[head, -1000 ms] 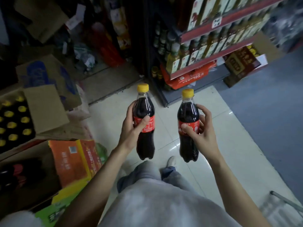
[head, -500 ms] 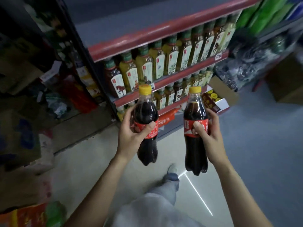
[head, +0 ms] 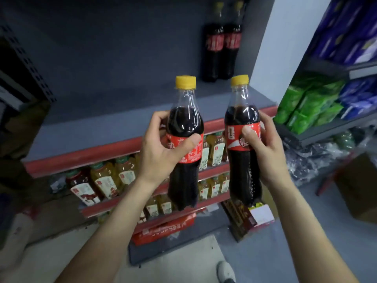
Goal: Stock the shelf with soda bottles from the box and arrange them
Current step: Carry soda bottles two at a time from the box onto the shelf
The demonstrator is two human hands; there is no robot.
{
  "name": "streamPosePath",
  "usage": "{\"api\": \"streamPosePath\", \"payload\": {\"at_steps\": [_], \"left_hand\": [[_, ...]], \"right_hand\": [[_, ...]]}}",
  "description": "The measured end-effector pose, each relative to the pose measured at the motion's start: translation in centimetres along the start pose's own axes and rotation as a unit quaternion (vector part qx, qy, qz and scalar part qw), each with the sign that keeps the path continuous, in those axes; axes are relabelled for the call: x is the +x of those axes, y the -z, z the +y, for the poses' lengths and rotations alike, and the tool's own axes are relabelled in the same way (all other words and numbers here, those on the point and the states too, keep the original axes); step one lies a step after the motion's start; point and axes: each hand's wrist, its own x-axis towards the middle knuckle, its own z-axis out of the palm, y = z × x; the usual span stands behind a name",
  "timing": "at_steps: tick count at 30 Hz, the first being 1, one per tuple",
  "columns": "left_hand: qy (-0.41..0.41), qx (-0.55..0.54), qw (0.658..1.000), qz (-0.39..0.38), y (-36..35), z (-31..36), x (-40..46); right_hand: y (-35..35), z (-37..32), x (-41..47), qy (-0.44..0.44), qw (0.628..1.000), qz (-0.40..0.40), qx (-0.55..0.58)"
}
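Two upright yellow-capped cola bottles, left one [head: 184,144], right one [head: 242,139], before grey shelf [head: 98,123] bearing two more [head: 221,41].

The left hand [head: 163,152] holds a soda bottle [head: 184,139] upright, with its thumb across the red label. The right hand [head: 263,150] holds a second soda bottle [head: 242,137] upright just beside it, and the two do not touch. Both have yellow caps. At 12 o'clock is a grey shelf [head: 102,127] with a red front edge. Two more dark bottles [head: 221,43] stand touching at its back, at 1 o'clock. Lower shelves hold yellow drink bottles [head: 114,178]. Green packs [head: 306,107] sit at 3 o'clock.
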Motion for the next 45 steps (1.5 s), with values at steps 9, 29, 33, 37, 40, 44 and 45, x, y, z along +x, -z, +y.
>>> {"api": "streamPosePath", "payload": {"at_steps": [9,29,33,37,40,44,45], "left_hand": [[-0.089,0.094,0.982,0.138,-10.8,3.5,13.0],[0.054,0.190,0.936,0.292,-18.3,-6.8,29.4],[0.041,0.135,0.941,0.307,-16.5,-9.0,31.2],[0.047,0.124,0.942,0.309,-15.5,-10.9,33.5],[0.057,0.129,0.945,0.295,-15.2,-11.6,35.2],[0.065,0.158,0.947,0.274,-15.4,-12.2,36.5],[0.068,0.159,0.947,0.270,-15.4,-12.3,36.7]], "right_hand": [[6.6,-2.5,17.0,0.095,0.992,-0.059,0.062],[4.1,4.9,37.0,0.134,0.988,-0.070,-0.032],[2.1,5.5,37.5,0.135,0.989,-0.045,-0.046],[1.0,6.5,38.3,0.150,0.987,-0.022,-0.051],[0.7,6.9,38.3,0.162,0.984,-0.020,-0.076],[1.1,7.2,37.3,0.172,0.976,-0.018,-0.136],[1.4,7.1,36.8,0.179,0.972,-0.008,-0.150]]}}
